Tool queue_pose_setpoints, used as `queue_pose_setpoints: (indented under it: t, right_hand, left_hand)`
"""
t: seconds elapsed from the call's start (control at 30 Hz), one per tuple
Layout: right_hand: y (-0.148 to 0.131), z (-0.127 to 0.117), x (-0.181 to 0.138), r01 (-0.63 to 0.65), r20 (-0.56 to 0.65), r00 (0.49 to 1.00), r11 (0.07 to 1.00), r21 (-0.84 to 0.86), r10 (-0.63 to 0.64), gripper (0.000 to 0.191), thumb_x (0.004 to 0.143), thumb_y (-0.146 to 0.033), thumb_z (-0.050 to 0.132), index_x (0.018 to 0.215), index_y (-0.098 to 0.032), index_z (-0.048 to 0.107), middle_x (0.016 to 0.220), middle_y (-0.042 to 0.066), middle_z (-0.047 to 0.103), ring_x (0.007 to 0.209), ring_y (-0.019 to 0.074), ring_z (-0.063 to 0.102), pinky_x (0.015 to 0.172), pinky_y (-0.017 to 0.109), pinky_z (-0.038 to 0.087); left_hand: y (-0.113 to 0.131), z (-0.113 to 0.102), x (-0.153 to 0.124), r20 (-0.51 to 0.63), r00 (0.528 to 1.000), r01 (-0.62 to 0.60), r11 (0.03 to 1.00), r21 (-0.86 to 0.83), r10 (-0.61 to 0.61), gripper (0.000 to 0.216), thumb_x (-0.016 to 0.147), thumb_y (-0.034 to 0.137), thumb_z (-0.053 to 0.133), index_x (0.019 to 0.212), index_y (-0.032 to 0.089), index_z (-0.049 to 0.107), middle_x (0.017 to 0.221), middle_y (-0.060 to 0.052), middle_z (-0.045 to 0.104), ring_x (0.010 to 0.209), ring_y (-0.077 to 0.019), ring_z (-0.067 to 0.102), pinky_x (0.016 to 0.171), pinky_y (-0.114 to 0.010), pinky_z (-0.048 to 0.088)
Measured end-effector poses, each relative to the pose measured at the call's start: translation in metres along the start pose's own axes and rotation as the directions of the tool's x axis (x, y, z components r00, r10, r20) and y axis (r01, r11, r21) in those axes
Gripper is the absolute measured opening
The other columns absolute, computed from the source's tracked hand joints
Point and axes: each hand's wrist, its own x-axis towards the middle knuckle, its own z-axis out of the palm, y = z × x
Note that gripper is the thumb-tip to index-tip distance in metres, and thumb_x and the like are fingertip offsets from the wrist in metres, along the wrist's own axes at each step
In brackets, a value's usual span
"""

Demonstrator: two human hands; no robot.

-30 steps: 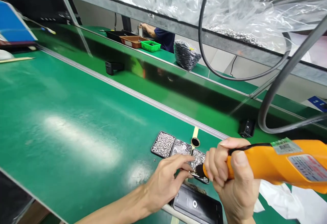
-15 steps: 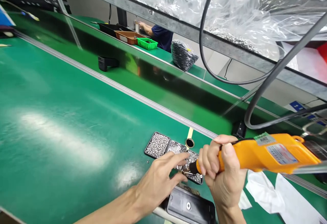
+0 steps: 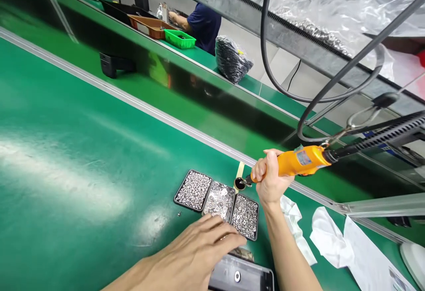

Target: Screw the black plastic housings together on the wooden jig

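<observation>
While the orange electric screwdriver [image 3: 299,162] sits raised above the green bench [image 3: 83,149], its bit tip hangs right over a small dark round cup [image 3: 239,183] just past the trays, and it looks close to touching but I can't tell for sure. Right hand [image 3: 270,178] is wrapped tight around the front of the driver, fingers fully curled on the grip, and a black cord [image 3: 375,134] runs off the back end toward the right. Just below that are three little black trays [image 3: 217,200] side by side, touching each other, all packed with tiny silver screws and washers, plus one loose screw [image 3: 179,214] on the mat just to their left. Left hand [image 3: 202,249] is lying flat and open, fingers spread a bit, with the fingertips [image 3: 232,239] resting at the near edge of the middle and right trays, not gripping anything. Right under that hand there's a dark flat part [image 3: 242,277] with a small round hole, at the bench's near edge. White cloths [image 3: 345,246] lie crumpled off to the right. Further out there's a metal strip along the belt, a black bag [image 3: 232,63] of parts, a green bin [image 3: 179,39] and brown tray [image 3: 149,24], and another person [image 3: 202,21] in a dark blue shirt working across the line. Clear plastic sheeting [image 3: 332,3] hangs overhead.
</observation>
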Motion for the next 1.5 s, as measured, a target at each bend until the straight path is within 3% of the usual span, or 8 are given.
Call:
queue_pose_setpoints:
  t: [0.2,0.4,0.7,0.97,1.5]
  right_hand:
    - [0.012,0.001,-0.002,-0.044,0.013,0.999,0.999,-0.01,0.044,0.026,0.091,-0.041,0.072,0.09,-0.02,0.056,0.048,-0.013,0.039,0.034,0.005,0.034,0.033,0.018,0.035]
    - [0.015,0.001,-0.003,-0.055,0.018,0.998,0.998,0.001,0.055,0.024,0.091,-0.038,0.072,0.089,-0.02,0.057,0.048,-0.012,0.04,0.034,0.0051,0.035,0.033,0.018,0.034]
    - [0.017,0.003,-0.005,-0.059,0.028,0.998,0.998,0.003,0.059,0.02,0.093,-0.034,0.071,0.089,-0.019,0.057,0.048,-0.012,0.042,0.034,0.0051,0.036,0.034,0.018,0.034]
    - [0.013,0.001,-0.003,-0.045,0.021,0.999,0.999,0.01,0.045,0.021,0.092,-0.035,0.071,0.089,-0.02,0.058,0.047,-0.012,0.04,0.033,0.0052,0.034,0.032,0.018,0.034]
    - [0.008,0.004,-0.007,-0.052,0.061,0.997,0.999,0.011,0.051,0.019,0.094,-0.034,0.069,0.089,-0.02,0.057,0.047,-0.012,0.041,0.033,0.0052,0.035,0.033,0.018,0.034]
  left_hand:
    - [0.003,-0.001,-0.003,-0.013,1.0,-0.013,0.997,0.078,0.014,0.062,0.075,0.018,0.076,0.134,0.028,0.059,0.126,-0.005,0.068,0.113,-0.0283,0.063,0.104,-0.042,0.049]
    - [0.0,-0.001,0.001,0.079,0.997,0.007,0.991,0.137,-0.018,0.066,0.073,0.015,0.079,0.135,0.026,0.059,0.127,-0.006,0.067,0.115,-0.0305,0.062,0.105,-0.046,0.049]
    - [-0.017,0.013,0.002,0.081,0.996,-0.043,0.998,0.054,0.038,0.061,0.077,0.032,0.08,0.135,0.031,0.059,0.123,-0.004,0.065,0.114,-0.0295,0.058,0.107,-0.045,0.046]
    - [-0.006,-0.002,0.009,0.296,0.952,0.067,0.996,0.056,-0.08,0.063,0.081,0.043,0.081,0.137,0.029,0.056,0.129,-0.006,0.06,0.121,-0.0299,0.051,0.111,-0.05,0.042]
    - [-0.007,0.001,0.008,0.277,0.958,0.057,0.996,0.062,-0.072,0.059,0.085,0.05,0.077,0.135,0.028,0.057,0.126,-0.006,0.058,0.12,-0.0291,0.049,0.111,-0.05,0.041]
